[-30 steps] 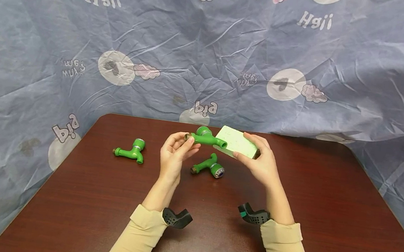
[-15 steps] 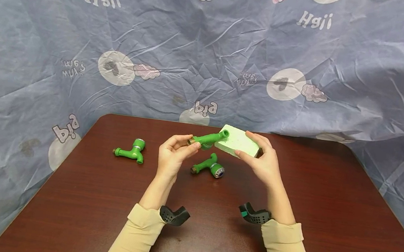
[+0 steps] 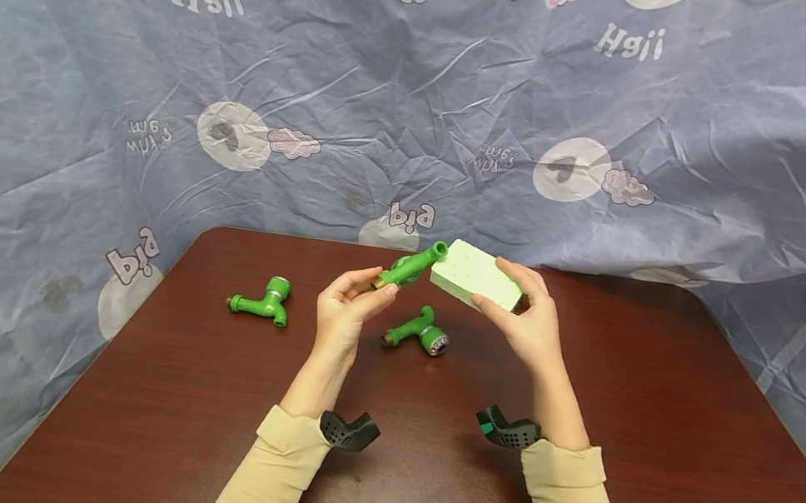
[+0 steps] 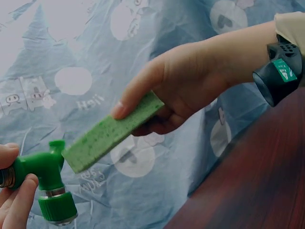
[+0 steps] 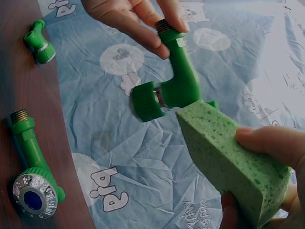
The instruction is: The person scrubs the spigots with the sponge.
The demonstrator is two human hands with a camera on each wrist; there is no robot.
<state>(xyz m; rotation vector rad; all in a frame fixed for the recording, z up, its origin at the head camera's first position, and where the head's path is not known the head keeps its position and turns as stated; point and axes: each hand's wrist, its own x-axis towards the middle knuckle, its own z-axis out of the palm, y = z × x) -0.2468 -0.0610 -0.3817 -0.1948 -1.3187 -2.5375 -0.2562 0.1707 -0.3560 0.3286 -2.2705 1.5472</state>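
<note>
My left hand [image 3: 341, 311] pinches a green tap [image 3: 408, 269] by its threaded brass end, above the table. The tap's spout points up and to the right, and its knob hangs below the body in the left wrist view. In my right hand [image 3: 526, 321] is a pale green sponge [image 3: 479, 276], a thick rectangular block held between thumb and fingers. The sponge's near corner sits right at the spout end of the tap, as the right wrist view shows the sponge [image 5: 233, 152] overlapping the tap [image 5: 183, 81] there.
Two more green taps lie on the dark red-brown table [image 3: 572, 474]: one tap [image 3: 261, 301] at the left, another tap [image 3: 417, 331] below the hands. A blue-grey printed sheet [image 3: 419, 119] hangs behind the table's far edge. Both wrists wear black camera mounts [image 3: 351, 431].
The held tap has been turned in my left hand; its spout swung from pointing right to up and right, and the knob went out of sight beneath. The sponge rose slightly and tilted.
</note>
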